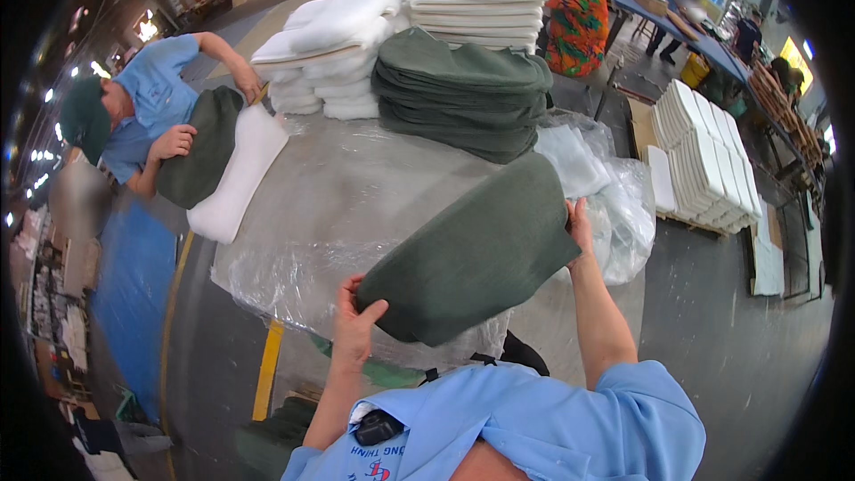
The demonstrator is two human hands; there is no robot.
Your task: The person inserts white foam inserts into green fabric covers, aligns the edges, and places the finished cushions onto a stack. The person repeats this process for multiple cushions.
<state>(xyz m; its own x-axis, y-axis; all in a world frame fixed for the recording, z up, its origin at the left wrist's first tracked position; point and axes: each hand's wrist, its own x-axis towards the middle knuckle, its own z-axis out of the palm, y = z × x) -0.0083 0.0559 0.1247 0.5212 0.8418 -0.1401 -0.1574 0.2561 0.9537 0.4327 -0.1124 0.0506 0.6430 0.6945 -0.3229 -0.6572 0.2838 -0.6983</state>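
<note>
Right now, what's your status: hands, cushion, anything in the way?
Left hand and right hand grip a green cushion by its ends. Held above the plastic-covered table. Green stack behind; path open.

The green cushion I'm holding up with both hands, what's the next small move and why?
Probably carry the green cushion forward onto the green stack. Your left hand and right hand grip its opposite ends, lifted above the plastic-covered table, and the matching covered pieces are piled just beyond it.

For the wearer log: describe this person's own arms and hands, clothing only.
Both forearms are bare, and the left hand and right hand wear no gloves. Short light-blue shirt sleeves end at the elbows. No watch, rings or bands show.
</note>
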